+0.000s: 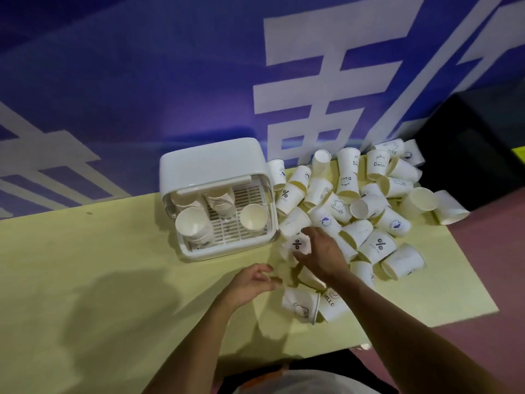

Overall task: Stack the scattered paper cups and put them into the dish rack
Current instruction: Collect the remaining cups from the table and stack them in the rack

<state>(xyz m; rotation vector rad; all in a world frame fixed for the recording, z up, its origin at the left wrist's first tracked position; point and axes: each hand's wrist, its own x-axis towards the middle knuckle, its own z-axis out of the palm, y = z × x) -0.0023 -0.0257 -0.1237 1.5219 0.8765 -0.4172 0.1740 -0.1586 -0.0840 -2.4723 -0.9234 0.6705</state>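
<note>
Paper cups lie heaped on the tabletop beside the dish rack, which holds stacks. Right hand spans a %-printed cup, grip unclear; left hand, loose and empty, is poised to receive it.

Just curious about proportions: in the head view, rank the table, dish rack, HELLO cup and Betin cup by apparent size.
1. table
2. dish rack
3. HELLO cup and Betin cup: look alike; differing nearness leaves their order unsure.
</note>
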